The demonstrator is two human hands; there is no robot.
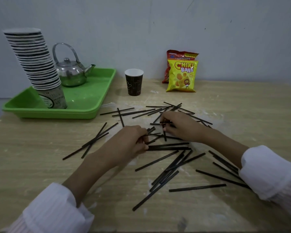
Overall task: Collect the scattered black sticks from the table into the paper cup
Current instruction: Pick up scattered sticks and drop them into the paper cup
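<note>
Many thin, straight black sticks (197,188)

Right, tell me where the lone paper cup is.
In the head view the paper cup stands upright near the wall, between the green tray to its left and the yellow snack bag to its right.

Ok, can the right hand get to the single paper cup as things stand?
Probably yes: the paper cup stands upright and apart beyond the right hand, with only flat black sticks and bare table between.
</note>
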